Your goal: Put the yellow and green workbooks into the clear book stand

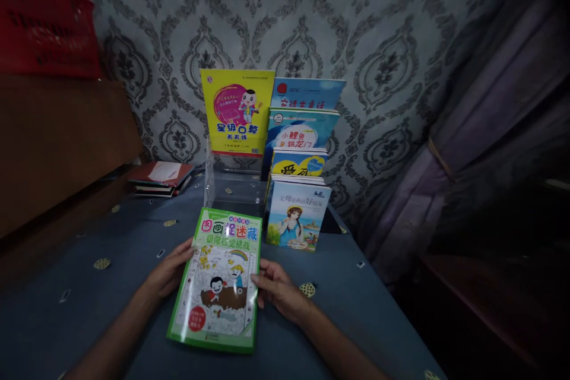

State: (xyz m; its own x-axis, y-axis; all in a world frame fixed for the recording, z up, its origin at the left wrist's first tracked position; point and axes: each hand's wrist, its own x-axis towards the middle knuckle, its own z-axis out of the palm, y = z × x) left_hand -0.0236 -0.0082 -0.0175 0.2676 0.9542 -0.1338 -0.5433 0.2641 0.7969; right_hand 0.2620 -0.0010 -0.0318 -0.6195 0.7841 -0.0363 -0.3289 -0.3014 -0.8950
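A green-bordered picture book (pixel 218 285) is held above the table, its cover facing me and leaning back. My left hand (pixel 171 267) grips its left edge, with most fingers hidden behind it. On the right edge, my right hand (pixel 280 292) is closed with the thumb on the cover. Behind the book stands a clear tiered rack (pixel 209 181). A yellow workbook (pixel 238 110) rests upright on the rack's back left. Down its right side stand stepped books: a blue one (pixel 307 90), a teal one (pixel 307 127), a yellow-and-blue one (pixel 303 163), and a pale blue one (pixel 296 214) in front.
A small stack of red-covered books (pixel 162 178) lies at the back left, beside a brown box (pixel 62 148) with a red bag (pixel 48 24) on top. A tied purple curtain (pixel 427 190) hangs at the right. Patterned blue cloth (pixel 129 267) covers the table.
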